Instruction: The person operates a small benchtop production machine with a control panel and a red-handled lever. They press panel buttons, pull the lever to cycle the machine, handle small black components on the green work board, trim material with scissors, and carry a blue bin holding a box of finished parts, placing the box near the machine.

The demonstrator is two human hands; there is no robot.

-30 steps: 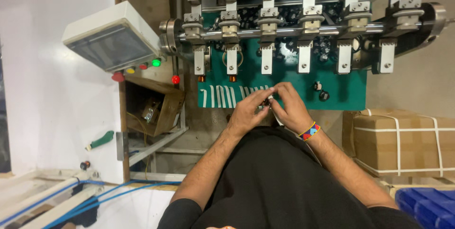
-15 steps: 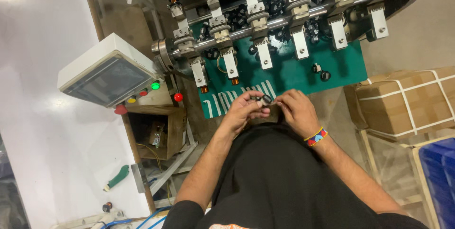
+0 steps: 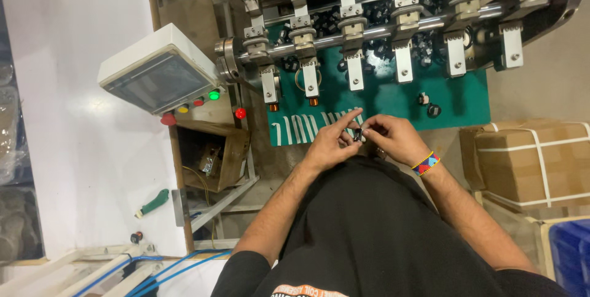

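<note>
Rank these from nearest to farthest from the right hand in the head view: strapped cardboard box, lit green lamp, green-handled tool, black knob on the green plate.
1. Black knob: on the green plate, just up and right of the right hand.
2. Strapped cardboard box: on the hand's right in the picture.
3. Green lamp: to the left, under the control box.
4. Green-handled tool: far lower left.

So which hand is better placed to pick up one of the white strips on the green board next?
Left, probably. The left hand has fingers stretched just above the white strips, while the right hand sits farther right and pinches the small dark part that both hands meet on.
</note>
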